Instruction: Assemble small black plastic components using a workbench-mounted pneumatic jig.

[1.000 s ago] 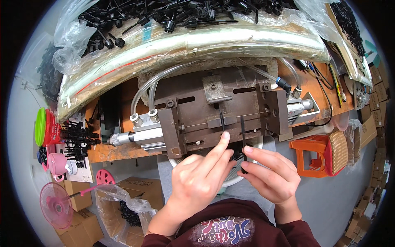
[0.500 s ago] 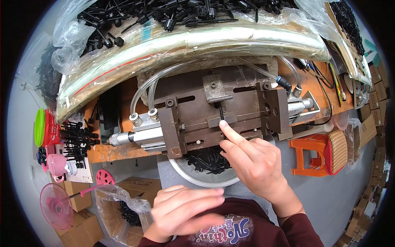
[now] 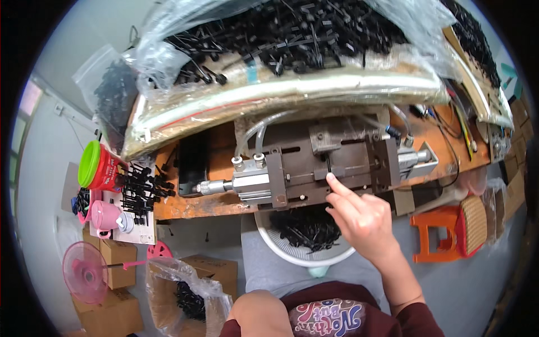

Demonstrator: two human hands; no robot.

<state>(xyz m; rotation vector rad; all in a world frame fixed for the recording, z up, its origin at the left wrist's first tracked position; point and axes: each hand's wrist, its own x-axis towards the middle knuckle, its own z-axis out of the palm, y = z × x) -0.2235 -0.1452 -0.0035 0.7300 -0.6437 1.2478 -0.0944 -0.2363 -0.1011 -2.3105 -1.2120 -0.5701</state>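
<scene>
My right hand (image 3: 364,224) reaches over the brown metal fixture (image 3: 300,163), its index finger stretched out and the others curled under. That fingertip rests on the near end of a thin black rod-like part (image 3: 329,160), which lies in the small block (image 3: 321,174) at the fixture's middle. The rod's far end meets a grey metal bracket (image 3: 324,140). At the lower edge, close to the maroon sweater, my left hand (image 3: 261,314) shows only as a rounded, blurred patch of skin; its fingers are hidden.
A white basket (image 3: 306,259) of black parts sits beneath the fixture. Silver air cylinders (image 3: 251,185) flank it. Behind lies a plastic-covered heap of black parts (image 3: 303,33). A red bucket (image 3: 109,168) and pink fan (image 3: 85,275) stand left, an orange stool (image 3: 438,230) right.
The view has shifted, so the bench sits further right and lower. My left hand has drawn back toward the lower edge. My right index fingertip has stayed on the rod.
</scene>
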